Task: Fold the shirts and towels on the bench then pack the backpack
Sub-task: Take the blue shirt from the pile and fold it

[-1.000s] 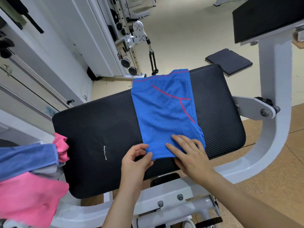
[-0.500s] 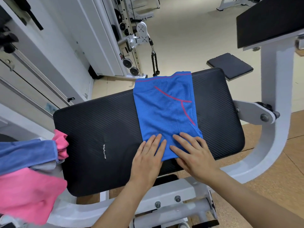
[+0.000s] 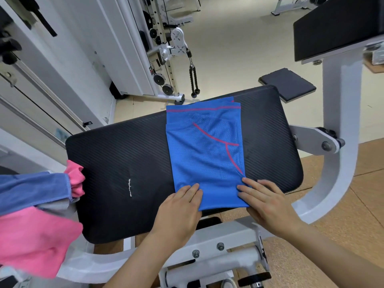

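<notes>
The blue mesh shirt with red piping [image 3: 205,159] is lying folded in a long strip across the black padded desk [image 3: 124,154]. The left hand [image 3: 182,206] and right hand [image 3: 266,202] are pressing flat on its near corners, fingers straight, gripping nothing. That fabric is looking light, soft and slippery, so pinching both near corners is looking best. Its ends are reaching both desk edges; open padding is waiting leftward, before the pink and blue towels [image 3: 35,235].
</notes>
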A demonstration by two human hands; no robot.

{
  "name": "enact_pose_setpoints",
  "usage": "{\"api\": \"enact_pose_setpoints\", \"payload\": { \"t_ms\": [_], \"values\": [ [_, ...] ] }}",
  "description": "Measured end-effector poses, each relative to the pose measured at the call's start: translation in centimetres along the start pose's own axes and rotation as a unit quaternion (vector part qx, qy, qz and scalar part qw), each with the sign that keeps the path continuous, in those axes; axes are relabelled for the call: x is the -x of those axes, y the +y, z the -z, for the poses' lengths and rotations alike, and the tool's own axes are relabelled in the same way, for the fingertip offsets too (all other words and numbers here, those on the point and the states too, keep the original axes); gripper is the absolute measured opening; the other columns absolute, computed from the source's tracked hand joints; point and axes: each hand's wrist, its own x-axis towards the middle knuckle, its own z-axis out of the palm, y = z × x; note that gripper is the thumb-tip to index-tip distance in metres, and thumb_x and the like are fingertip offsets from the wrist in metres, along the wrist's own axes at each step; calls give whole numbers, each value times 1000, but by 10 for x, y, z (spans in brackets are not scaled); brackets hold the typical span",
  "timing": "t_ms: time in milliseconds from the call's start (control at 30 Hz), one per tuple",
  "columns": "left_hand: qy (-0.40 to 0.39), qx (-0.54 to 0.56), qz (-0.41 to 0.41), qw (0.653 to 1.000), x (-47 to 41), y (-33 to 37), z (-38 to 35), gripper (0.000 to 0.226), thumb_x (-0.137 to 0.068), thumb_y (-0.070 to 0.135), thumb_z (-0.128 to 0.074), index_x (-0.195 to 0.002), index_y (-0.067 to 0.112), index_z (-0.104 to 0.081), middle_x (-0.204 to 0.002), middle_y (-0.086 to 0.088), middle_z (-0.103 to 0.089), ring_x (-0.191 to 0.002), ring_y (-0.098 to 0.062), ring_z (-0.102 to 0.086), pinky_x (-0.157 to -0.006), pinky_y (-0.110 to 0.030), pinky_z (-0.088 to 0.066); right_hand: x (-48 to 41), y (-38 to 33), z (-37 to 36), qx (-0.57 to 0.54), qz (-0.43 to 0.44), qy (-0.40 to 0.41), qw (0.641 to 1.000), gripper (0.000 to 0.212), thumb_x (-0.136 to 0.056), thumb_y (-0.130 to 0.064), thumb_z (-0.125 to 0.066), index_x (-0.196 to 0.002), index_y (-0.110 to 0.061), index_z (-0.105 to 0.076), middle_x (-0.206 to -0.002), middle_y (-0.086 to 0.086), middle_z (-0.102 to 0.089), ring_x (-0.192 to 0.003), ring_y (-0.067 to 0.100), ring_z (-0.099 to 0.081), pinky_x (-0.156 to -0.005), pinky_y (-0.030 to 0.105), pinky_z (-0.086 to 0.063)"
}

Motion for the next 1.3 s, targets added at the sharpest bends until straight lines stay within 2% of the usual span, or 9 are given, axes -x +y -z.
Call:
{"api": "enact_pose_setpoints", "payload": {
  "t_ms": [200, 300, 367, 500, 700, 867, 967, 1167, 1300],
  "values": [
    [-78, 185, -8, 980, 9, -7, 4, 45, -101, 34, -41, -147, 32, -37, -151, 18, -36, -138, -2, -29, -109, -15, -20, 11, -8, 18, -272, -214, -10, 938, 35, -81, 0, -69, -104, -26, -73, -113, -17, -64, -118, -3, -53, -94, 19, -45],
    [-128, 343, 44, 930, 13, -11, 12, 24, -99, 34, -46, -117, 37, -62, -100, 13, -65, -90, -3, -56, -81, -16, -41, 8, -13, 24, -378, -293, -9, 878, 30, -85, -5, -70, -100, -31, -75, -110, -15, -64, -109, -1, -57, -87, 10, -42],
    [-127, 410, 65, 901, 16, -11, 13, 19, -98, 32, -49, -85, 23, -59, -66, 9, -48, -60, -6, -41, -62, -24, -36, 7, -16, 23, -428, -326, -2, 843, 25, -87, -7, -68, -100, -28, -75, -110, -11, -67, -109, 2, -59, -85, 14, -46],
    [-72, 458, 95, 881, 22, -11, 8, 25, -93, 25, -60, -71, 14, -56, -59, 7, -41, -55, -6, -36, -56, -25, -33, 2, -25, 20, -517, -380, 56, 765, 20, -93, -10, -58, -102, -22, -72, -99, -1, -72, -99, 18, -65, -82, 28, -51],
    [125, 584, 191, 779, 14, -14, 22, 8, -88, 19, -69, -85, 24, -74, -83, -11, -71, -74, -12, -63, -69, -28, -51, -20, -27, 19, -440, -381, 124, 803, 16, -94, -34, -55, -89, -25, -67, -76, 4, -63, -75, 25, -59, -65, 42, -47],
    [235, 599, 207, 737, -30, -24, 43, 21, -97, 26, -56, -88, 10, -68, -86, -12, -71, -77, -15, -62, -68, -35, -50, -78, -14, 27, -294, -347, 201, 868, 17, -100, -40, -44, -87, -31, -51, -61, -6, -53, -56, 9, -51, -49, 19, -33],
    [298, 524, 245, 760, -62, -37, 51, 33, -97, 32, -54, -79, 4, -57, -72, -16, -59, -64, -9, -50, -60, -42, -43, -115, 1, 23, -206, -349, 185, 895, 21, -101, -36, -43, -89, -20, -49, -58, -11, -46, -53, 13, -45, -52, 31, -29],
    [346, 351, 292, 820, -92, -49, 44, 42, -98, 35, -52, -61, 24, -35, -54, 9, -40, -49, -8, -38, -50, -18, -28, -153, 23, 7, -76, -356, 130, 922, 34, -101, -39, -42, -74, -17, -39, -55, -11, -38, -46, 13, -37, -45, 23, -17],
    [341, 283, 279, 852, -96, -56, 31, 26, -98, 36, -49, -78, 20, -52, -58, 7, -49, -55, -14, -49, -56, -31, -38, -160, 28, -7, -65, -372, 119, 918, 34, -99, -43, -41, -74, -19, -40, -63, -8, -46, -52, 13, -44, -45, 26, -21]
  ]
}}
